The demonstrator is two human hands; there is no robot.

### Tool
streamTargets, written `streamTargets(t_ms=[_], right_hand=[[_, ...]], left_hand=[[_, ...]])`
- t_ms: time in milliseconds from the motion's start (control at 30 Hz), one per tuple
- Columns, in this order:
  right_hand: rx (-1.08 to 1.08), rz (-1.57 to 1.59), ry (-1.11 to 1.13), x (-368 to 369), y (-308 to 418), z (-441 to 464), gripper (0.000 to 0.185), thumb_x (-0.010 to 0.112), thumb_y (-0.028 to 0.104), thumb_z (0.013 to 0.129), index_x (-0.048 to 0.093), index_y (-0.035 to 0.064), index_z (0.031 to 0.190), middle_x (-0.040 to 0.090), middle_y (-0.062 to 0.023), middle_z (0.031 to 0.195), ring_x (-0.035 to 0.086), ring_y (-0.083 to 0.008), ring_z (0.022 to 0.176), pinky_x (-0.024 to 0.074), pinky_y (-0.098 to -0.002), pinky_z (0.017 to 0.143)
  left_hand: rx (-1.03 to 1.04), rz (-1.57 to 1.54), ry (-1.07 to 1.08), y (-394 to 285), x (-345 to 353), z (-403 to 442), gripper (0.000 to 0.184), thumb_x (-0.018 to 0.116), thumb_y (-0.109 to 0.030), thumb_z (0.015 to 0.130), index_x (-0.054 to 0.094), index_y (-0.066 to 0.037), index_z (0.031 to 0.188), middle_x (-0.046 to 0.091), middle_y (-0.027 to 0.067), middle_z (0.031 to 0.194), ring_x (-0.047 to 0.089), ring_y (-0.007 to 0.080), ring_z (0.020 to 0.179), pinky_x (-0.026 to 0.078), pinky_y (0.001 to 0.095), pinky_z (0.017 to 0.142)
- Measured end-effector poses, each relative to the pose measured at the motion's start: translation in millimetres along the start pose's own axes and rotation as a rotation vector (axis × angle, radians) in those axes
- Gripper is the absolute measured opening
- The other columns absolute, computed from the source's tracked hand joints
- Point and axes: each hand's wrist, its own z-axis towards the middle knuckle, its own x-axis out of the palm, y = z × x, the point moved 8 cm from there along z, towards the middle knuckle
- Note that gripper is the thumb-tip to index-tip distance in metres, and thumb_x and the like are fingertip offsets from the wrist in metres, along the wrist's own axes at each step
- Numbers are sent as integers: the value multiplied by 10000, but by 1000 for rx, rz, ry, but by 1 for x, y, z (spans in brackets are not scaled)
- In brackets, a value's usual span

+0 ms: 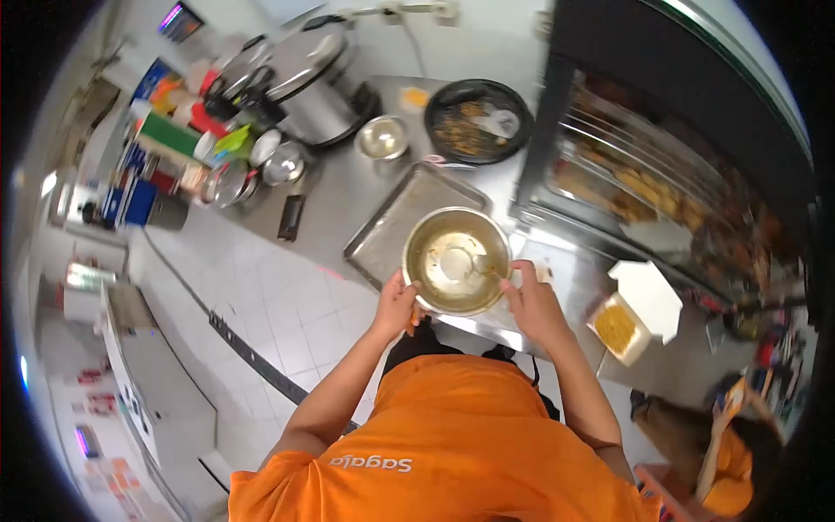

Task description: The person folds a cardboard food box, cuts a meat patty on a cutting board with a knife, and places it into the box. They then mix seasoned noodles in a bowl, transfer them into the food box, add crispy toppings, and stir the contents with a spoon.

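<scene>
A steel mixing bowl [419, 239] with food residue inside is tilted toward me over the counter's front edge. My left hand [397, 304] is closed on its left rim, thumb at the edge. On the other side, my right hand [535, 304] has its fingers closed at the right rim on what looks like a metal spoon [487, 269], whose end lies inside the bowl. Part of the spoon is hidden by the fingers. Behind the bowl lies a rectangular metal tray [391, 228]. To the right, an open white takeaway box [648, 300] holds yellow food [616, 329].
A black round pan [435, 130] with food bits and a small steel bowl [383, 139] stand at the back. Large cookers [313, 96] and containers crowd the left. A glass display cabinet [626, 165] stands right. Another person [726, 470] is at lower right.
</scene>
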Motion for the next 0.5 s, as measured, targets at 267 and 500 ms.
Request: streamTargets(t_ms=[267,500], right_hand=[[-64,-65,-59,71,96,131,362,604,327,913,563,43,1134,700,-177,815,675,-406,851,518,-481,734],[-45,-440,-315,117,90,307,227,601,206,870,656,18,985,691,-207,857,673,-407,846,534,-501,754]], left_hand=[[120,-185,-454,4,-253,13,168,462,-68,972,489,-46,1137,608,74,659,444,89,364,432,241,398],[139,-247,-406,23,-349,111,94,444,-71,993,466,-46,1080,609,107,663,453,109,371,411,246,398]])
